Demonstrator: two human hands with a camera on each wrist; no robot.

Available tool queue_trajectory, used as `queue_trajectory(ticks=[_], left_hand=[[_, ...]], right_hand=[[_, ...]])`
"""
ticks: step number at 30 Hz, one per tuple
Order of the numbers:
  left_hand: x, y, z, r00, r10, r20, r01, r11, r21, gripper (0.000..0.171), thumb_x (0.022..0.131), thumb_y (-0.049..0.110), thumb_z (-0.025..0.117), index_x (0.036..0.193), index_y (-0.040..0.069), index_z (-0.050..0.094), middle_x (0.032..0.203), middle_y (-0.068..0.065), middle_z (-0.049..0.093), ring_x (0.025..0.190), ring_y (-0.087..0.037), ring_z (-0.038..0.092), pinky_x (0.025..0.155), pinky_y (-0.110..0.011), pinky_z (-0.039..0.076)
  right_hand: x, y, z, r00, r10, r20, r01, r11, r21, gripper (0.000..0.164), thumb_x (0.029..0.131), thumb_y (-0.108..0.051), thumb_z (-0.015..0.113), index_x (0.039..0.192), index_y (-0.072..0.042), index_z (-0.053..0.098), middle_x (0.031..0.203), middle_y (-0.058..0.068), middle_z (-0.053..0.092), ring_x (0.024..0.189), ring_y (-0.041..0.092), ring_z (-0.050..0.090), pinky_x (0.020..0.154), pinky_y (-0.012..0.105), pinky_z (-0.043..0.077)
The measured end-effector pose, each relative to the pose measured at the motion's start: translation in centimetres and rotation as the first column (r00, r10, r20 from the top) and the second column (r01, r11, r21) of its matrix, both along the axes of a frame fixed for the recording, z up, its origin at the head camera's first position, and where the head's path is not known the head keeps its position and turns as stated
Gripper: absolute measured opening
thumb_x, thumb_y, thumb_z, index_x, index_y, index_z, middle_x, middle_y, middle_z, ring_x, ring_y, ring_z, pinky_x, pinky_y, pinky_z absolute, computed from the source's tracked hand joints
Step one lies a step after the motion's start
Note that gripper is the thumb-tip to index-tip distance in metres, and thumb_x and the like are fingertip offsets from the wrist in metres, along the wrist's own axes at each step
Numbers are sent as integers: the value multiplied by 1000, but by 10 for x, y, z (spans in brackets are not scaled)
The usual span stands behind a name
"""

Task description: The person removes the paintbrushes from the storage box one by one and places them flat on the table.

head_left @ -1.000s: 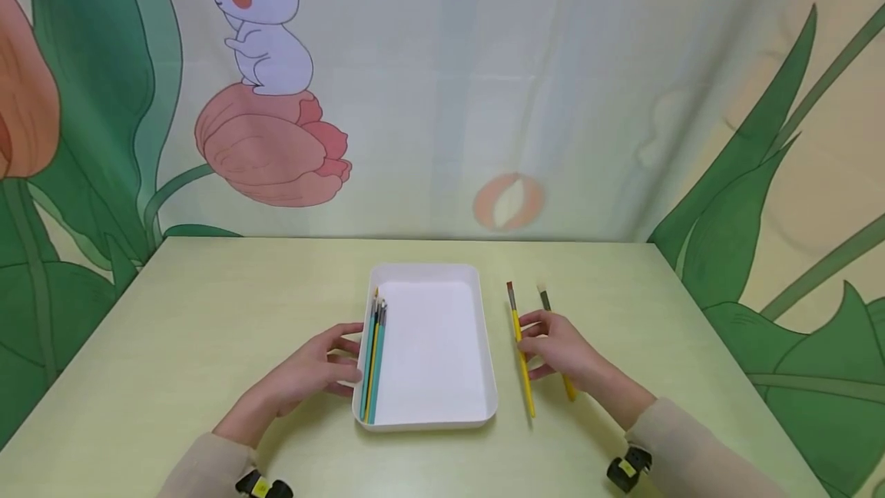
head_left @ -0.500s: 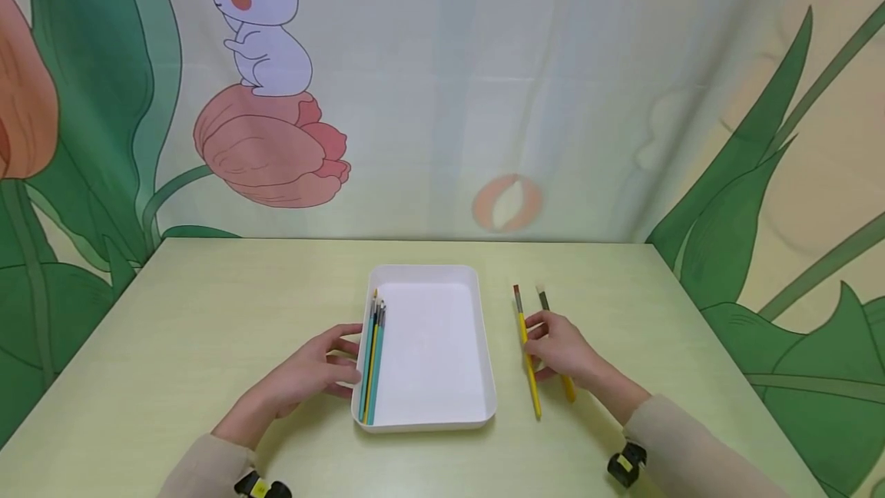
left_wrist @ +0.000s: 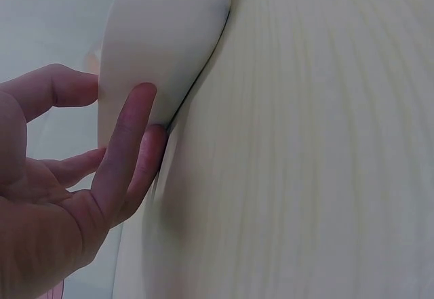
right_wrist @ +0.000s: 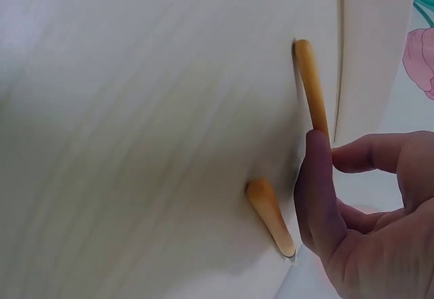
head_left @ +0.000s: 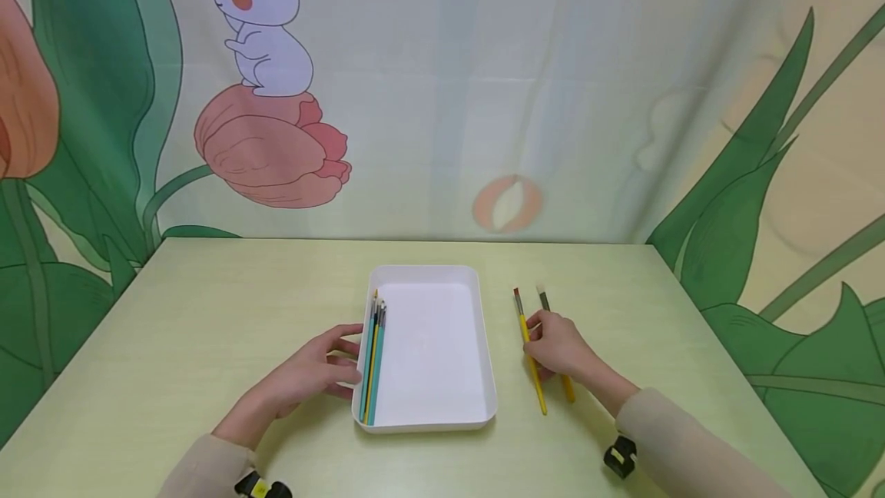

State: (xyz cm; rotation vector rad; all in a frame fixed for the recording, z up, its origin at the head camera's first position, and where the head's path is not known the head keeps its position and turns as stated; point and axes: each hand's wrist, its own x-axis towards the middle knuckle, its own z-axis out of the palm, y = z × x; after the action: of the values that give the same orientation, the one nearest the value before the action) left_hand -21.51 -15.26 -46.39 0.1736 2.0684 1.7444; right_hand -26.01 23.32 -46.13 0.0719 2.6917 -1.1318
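Observation:
In the head view, my left hand (head_left: 309, 371) rests its fingertips against the left side of a white rectangular tray (head_left: 435, 275). The left wrist view shows these fairly straight fingers touching the outer wall of the tray (left_wrist: 166, 28). To the right of the tray, my right hand (head_left: 561, 344) pinches a yellow paintbrush (head_left: 538, 390) with reddish-brown bristles. The right wrist view has its handle (right_wrist: 311, 82) between thumb and finger. A second yellow-handled paintbrush (head_left: 568, 389) with pale bristles lies partly hidden under that hand.
Several slim paintbrushes (head_left: 374, 375), teal and yellow, lie side by side along the tray's left wall, bristles toward the far end. The pale table (head_left: 235, 306) ends at a printed curtain (head_left: 415, 98).
My right hand has moved the pinched paintbrush slightly to the right, toward the second one, and its fingers have drawn in. The left hand and tray stay in place.

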Motion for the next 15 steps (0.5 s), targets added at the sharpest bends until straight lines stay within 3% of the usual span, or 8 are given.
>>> queue_trajectory(ticks=[15], left_hand=[[0,2,1,1000,0,1,0,1000,3,77,88,0,70,156,2,33,134,-25,47,108,-32,61,81,-47,61]], right_hand=[[-3,2,3,998,56,-8,-54,987,149,32,90,3,67,120,9,59,92,12,59,52,18,64,47,28,55]])
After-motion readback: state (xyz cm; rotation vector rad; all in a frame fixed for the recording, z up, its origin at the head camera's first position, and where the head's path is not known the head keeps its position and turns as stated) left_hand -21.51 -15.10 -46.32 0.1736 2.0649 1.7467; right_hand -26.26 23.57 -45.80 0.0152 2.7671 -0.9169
